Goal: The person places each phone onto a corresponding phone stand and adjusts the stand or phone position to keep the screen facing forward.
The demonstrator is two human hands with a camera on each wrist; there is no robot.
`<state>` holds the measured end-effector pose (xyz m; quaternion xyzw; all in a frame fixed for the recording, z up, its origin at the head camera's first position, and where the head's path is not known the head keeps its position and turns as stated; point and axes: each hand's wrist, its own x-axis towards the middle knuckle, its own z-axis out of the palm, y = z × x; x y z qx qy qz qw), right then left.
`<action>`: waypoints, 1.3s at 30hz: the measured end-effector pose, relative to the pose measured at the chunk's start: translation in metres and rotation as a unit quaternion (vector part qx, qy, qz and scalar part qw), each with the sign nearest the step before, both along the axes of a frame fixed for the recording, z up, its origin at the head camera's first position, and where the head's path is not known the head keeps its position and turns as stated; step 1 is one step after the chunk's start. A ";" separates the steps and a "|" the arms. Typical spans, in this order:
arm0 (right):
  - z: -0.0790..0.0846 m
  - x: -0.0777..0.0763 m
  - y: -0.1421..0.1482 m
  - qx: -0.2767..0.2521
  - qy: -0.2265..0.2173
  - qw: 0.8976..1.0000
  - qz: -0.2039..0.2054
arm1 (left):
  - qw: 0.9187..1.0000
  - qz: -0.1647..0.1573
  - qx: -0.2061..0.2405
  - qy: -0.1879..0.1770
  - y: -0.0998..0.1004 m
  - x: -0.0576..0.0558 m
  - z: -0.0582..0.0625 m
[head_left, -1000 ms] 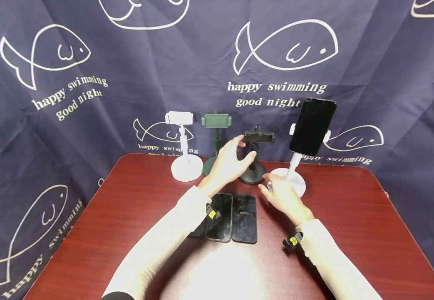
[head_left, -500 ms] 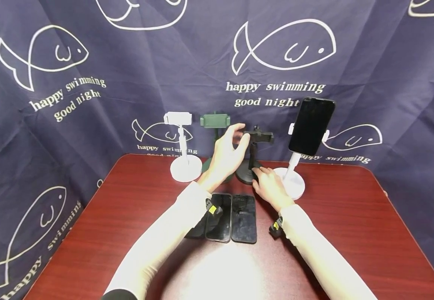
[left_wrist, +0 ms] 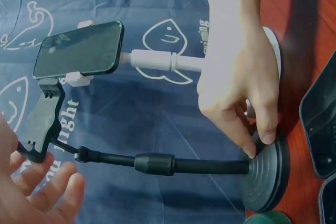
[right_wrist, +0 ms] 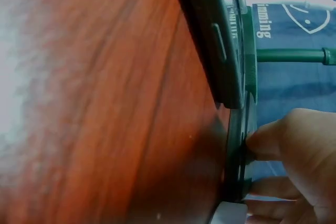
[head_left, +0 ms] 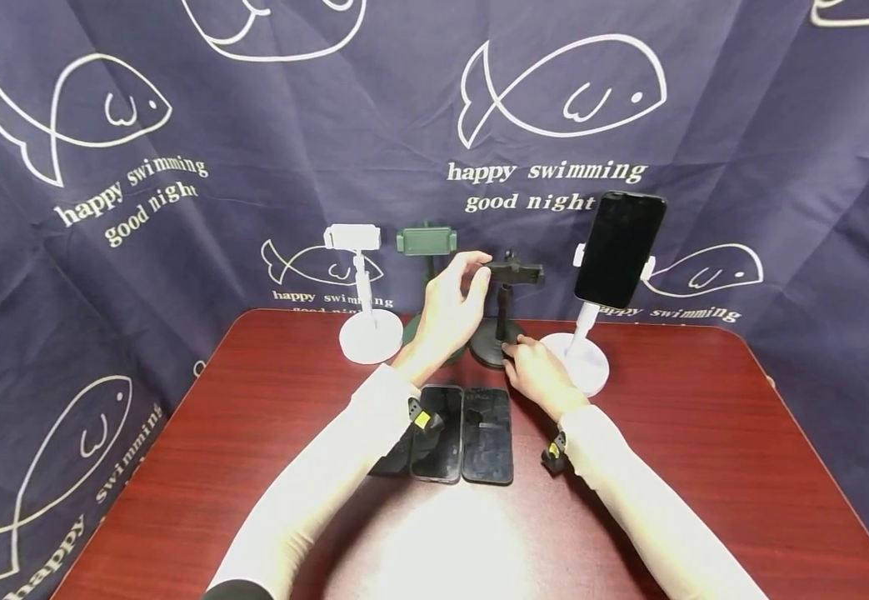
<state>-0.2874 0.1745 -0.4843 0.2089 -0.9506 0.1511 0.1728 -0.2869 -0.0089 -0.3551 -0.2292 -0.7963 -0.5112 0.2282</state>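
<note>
My left hand (head_left: 451, 310) is at the left end of the clamp on a black phone stand (head_left: 504, 321), pinching that end between thumb and fingers. In the left wrist view the clamp (left_wrist: 44, 121) sits atop the stand's thin pole, the other fingers spread loosely below it. My right hand (head_left: 542, 375) presses its fingertips on the stand's round black base (left_wrist: 270, 177). Seen from the right wrist, the thumb (right_wrist: 265, 142) touches the base from above. A phone (head_left: 620, 250) is held upright and slightly tilted in the white stand (head_left: 582, 358) at the right.
Another white phone stand (head_left: 370, 333) and a green one (head_left: 427, 242) stand to the left. Several phones lie in a row at the front, among them a right-hand phone (head_left: 487, 435) and a middle phone (head_left: 437, 450). A fish-print curtain (head_left: 374, 125) hangs behind the red-brown table (head_left: 689, 433).
My right hand has moved left from beside the white stand onto the black stand's base. The black stand has shifted slightly left. My left hand has closed in on the clamp's end.
</note>
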 end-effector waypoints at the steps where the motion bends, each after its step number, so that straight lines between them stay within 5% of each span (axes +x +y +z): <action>1: 0.000 0.001 0.001 -0.001 0.001 1.000 0.003 | 1.000 -0.001 0.000 0.004 0.000 0.001 0.000; 19: 0.003 0.021 0.002 -0.001 0.016 0.999 0.028 | 0.998 -0.043 0.035 0.030 -0.007 0.018 -0.008; 29: 0.003 0.026 -0.002 -0.011 0.016 1.000 0.023 | 0.998 -0.041 0.028 0.036 -0.009 0.020 -0.011; 39: -0.005 0.053 0.000 -0.068 0.023 0.997 0.028 | 0.999 -0.035 0.018 -0.007 -0.017 0.027 -0.032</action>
